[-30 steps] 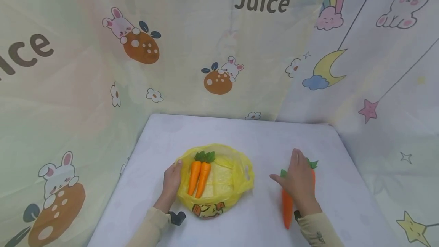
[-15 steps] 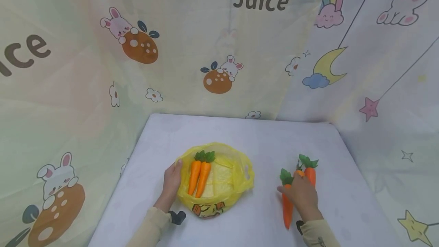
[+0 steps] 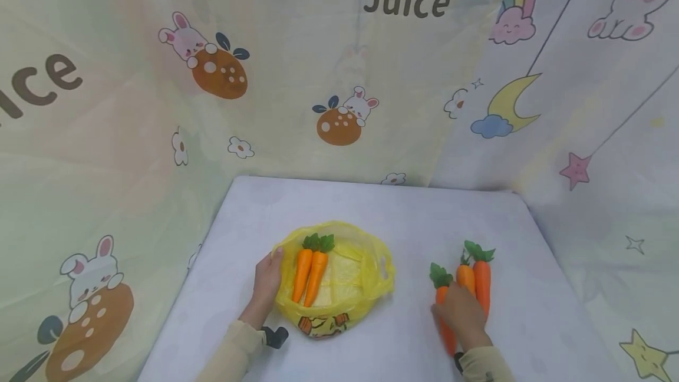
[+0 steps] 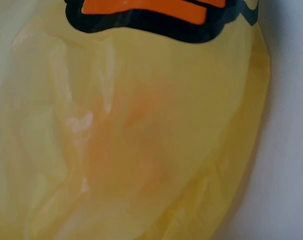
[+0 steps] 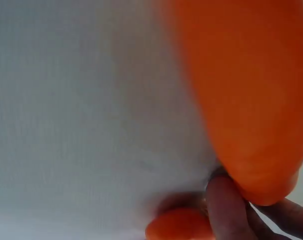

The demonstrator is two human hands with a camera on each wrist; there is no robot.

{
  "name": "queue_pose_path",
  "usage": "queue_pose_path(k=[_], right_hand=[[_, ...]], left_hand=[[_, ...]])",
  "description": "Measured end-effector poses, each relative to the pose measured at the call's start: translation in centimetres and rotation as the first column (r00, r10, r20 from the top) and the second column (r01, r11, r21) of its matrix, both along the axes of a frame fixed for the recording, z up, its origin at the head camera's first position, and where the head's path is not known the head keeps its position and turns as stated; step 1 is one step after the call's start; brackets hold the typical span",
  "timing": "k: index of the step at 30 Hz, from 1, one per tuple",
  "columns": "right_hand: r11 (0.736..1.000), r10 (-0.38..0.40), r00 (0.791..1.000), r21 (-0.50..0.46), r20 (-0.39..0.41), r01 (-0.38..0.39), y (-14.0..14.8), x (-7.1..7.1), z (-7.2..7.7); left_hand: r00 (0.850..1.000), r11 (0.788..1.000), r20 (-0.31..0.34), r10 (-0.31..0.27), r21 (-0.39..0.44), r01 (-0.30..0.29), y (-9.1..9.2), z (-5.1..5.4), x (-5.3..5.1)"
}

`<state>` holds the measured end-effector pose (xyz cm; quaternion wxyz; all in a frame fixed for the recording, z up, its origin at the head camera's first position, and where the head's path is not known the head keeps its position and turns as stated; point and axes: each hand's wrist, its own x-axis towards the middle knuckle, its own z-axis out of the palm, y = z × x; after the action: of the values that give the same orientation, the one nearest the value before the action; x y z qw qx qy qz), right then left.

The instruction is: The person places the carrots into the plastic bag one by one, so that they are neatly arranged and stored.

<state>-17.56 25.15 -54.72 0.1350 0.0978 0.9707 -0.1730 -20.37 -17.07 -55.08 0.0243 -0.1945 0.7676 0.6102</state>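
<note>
A yellow plastic bag (image 3: pixel 347 279) lies with its mouth spread wide, two orange carrots (image 3: pixel 316 279) with green tops inside it. My left hand (image 3: pixel 267 282) holds the bag's left rim, thumb at the edge; only the bag wall (image 4: pixel 201 115) shows in the left wrist view, the hand out of sight. On the right, my right hand (image 3: pixel 461 312) grips the leftmost carrot (image 3: pixel 449 342) of a group of three, covering its middle. In the right wrist view that carrot (image 5: pixel 251 105) is large and blurred, with fingertips (image 5: pixel 226 205) against its end.
Just right of the gripped carrot lie a middle carrot (image 3: pixel 465 277), partly behind the hand, and a right-hand carrot (image 3: pixel 483 287). All stand on a white table (image 3: pixel 408 217). Printed cloth walls (image 3: pixel 286 75) rise around its back and sides.
My right hand has come down from above the carrots, moved toward me and closed around the leftmost one, which now tilts slightly. The left hand and bag stay in place.
</note>
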Motion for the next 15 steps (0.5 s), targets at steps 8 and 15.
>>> queue_pose_path(k=[8, 15], right_hand=[[0.974, -0.030, 0.994, -0.222, 0.101, 0.052, -0.7, -0.1, 1.1], [0.834, -0.034, 0.993, -0.544, 0.116, 0.092, -1.8, 0.0, 3.7]], left_hand=[[1.000, 1.000, 0.010, 0.002, 0.002, -0.002, 0.0, 0.0, 0.0], [1.000, 1.000, -0.005, -0.002, -0.022, 0.001, 0.0, -0.1, 0.1]])
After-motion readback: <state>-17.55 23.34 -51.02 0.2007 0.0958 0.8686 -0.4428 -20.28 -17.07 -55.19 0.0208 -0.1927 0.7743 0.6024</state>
